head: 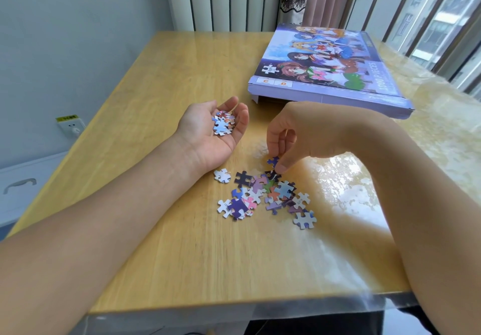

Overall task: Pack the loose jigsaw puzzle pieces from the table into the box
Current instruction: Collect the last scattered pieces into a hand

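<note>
Nearest my view, both bare forearms reach out over the desk [161, 79], whose wood top lies under a clear glossy sheet. Between them lies the heap of loose puzzle pieces [265, 196], a small colourful scatter with a few pale pieces at its edges. My right hand [294, 131] hangs over the far edge of that heap, fingers curled down, pinching a dark blue piece [273, 161] between thumb and fingertips. My left hand [208, 131] rests just left of the heap and beyond it, palm up and cupped, with a small stack of gathered pieces [223, 123] held in its curled fingers. Beyond the heap, to the right, the puzzle box [328, 71] lies flat on the desk with its illustrated lid on top, well apart from the heap.
</note>
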